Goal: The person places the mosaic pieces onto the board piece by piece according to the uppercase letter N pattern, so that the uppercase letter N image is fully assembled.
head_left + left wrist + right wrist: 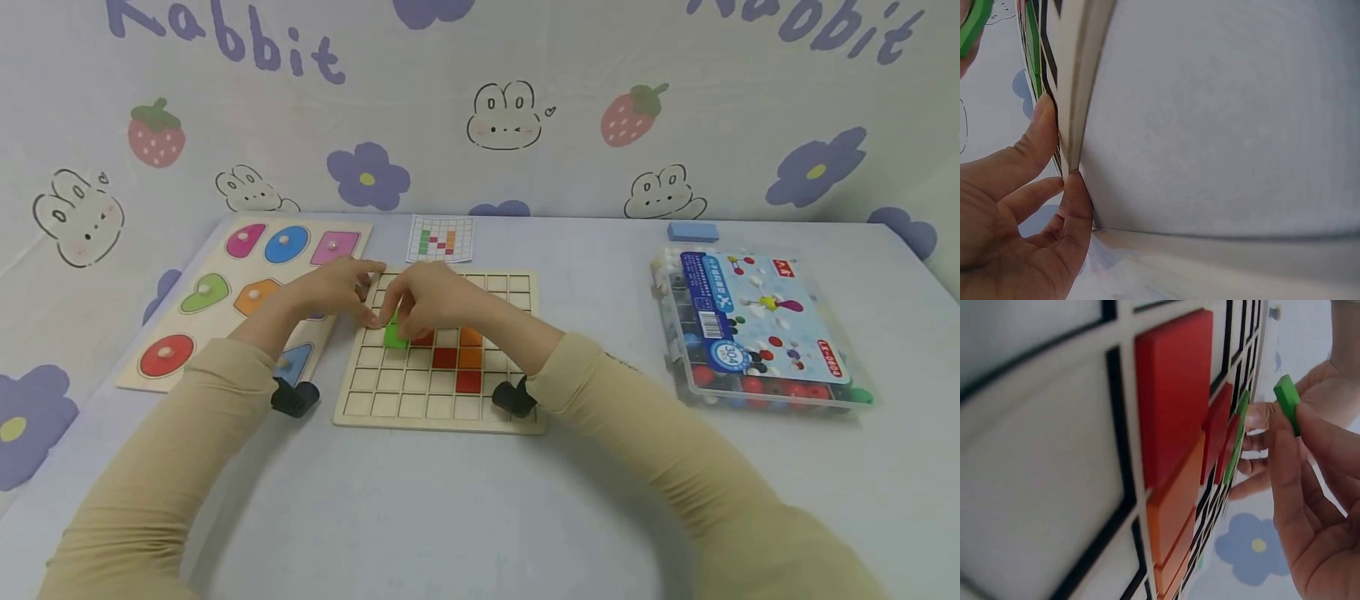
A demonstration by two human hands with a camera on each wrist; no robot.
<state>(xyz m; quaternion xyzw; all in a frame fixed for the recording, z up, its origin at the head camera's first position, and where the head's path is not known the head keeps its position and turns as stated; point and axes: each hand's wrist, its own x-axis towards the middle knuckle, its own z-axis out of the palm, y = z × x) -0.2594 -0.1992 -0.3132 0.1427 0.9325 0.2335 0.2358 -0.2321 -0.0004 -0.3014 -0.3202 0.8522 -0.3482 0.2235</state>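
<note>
A square wooden grid board [405, 406] lies on the table with red tiles [444, 358], orange tiles [470, 358] and green [1238, 437] set into its cells. Between thumb and fingertips, my right hand [433, 293] pinches a small green tile [1286, 400] above the board's left part. My left hand [333, 287] touches the board's left edge; its thumb [1041, 128] lies against the gridded face and other fingertips meet the rim. The right hand partly covers the upper cells in the head view.
A wooden shape puzzle [217, 312] with knobbed pieces lies at the left. Behind the grid stands a small pattern card [441, 239] with coloured squares. To the right are a clear plastic case [765, 325] of coloured balls and a blue block [693, 232].
</note>
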